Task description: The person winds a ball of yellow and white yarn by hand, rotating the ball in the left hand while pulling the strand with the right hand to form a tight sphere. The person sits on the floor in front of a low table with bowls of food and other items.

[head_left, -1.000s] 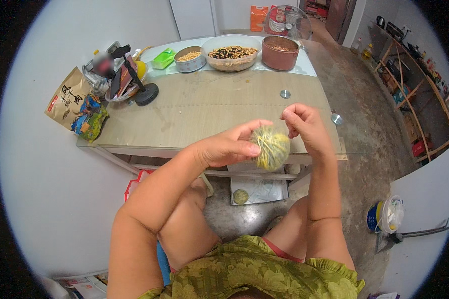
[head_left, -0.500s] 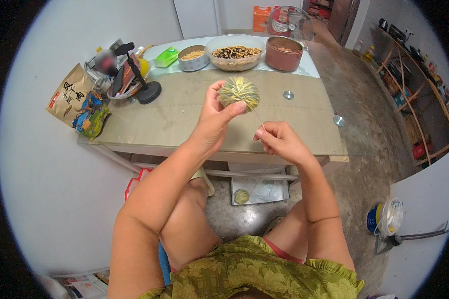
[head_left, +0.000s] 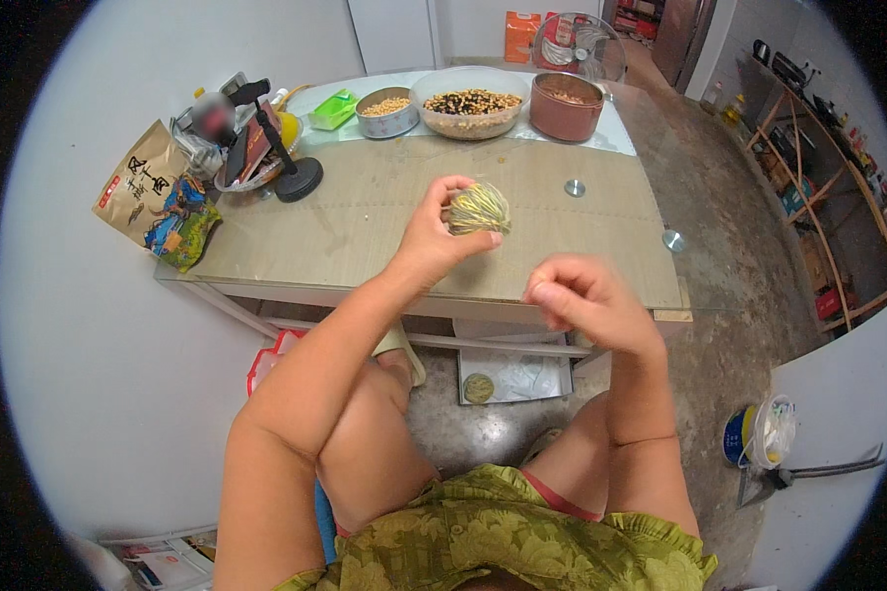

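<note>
My left hand is curled round a ball of yarn in mixed yellow and grey-green, holding it above the table. To the right and a little nearer, my right hand is closed in a pinch, blurred at its upper edge. A strand ran from the ball to these fingers half a second ago; it is too thin and smeared to make out now. A second yarn ball lies in a shallow white tray on the floor under the table.
Along the far side of the table stand a green scoop, a tin, a clear bowl of kernels and a reddish pot. A phone stand and a tan packet are at left.
The yarn ball has come lower and turned in my left hand. My right hand has swung right and slightly nearer, away from the ball.
</note>
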`<state>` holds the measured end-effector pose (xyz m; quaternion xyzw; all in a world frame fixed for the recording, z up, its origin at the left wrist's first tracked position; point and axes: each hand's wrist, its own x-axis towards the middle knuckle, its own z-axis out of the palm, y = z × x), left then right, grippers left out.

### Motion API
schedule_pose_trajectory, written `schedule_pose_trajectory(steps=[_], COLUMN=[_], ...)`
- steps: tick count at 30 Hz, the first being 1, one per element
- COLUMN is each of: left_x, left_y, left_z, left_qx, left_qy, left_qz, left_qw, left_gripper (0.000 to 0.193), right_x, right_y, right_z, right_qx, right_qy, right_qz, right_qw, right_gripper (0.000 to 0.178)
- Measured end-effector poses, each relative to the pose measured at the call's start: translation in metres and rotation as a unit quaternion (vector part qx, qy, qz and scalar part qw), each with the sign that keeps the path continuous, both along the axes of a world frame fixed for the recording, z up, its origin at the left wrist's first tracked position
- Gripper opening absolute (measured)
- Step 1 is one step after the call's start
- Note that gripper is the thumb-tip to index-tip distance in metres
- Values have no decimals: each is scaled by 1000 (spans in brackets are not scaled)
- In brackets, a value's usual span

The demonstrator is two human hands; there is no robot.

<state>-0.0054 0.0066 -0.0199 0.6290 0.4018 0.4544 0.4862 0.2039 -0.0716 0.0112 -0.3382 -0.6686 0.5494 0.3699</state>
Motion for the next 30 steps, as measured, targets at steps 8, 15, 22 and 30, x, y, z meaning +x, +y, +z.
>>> schedule_pose_trajectory(steps=[8, 15, 22, 30], left_x=[5, 10, 8, 6], left_y=[-8, -23, -27, -16], left_z=[1, 17, 22, 17], left_qx=[-127, -228, -170, -81], left_qy=[45, -110, -204, -307], left_qz=[-271, -358, -292, -148], left_qw=[953, 899, 919, 937], left_gripper=[65, 72, 86, 64], right_x=[35, 39, 25, -2], right_y=[20, 45, 57, 57], right_z=[-5, -21, -40, -59], right_qx=[57, 32, -2, -38], right_qy=[116, 114, 46, -2], right_qz=[-177, -233, -192, -119], right_qw=[976, 965, 980, 992], right_gripper=[22, 20, 23, 27])
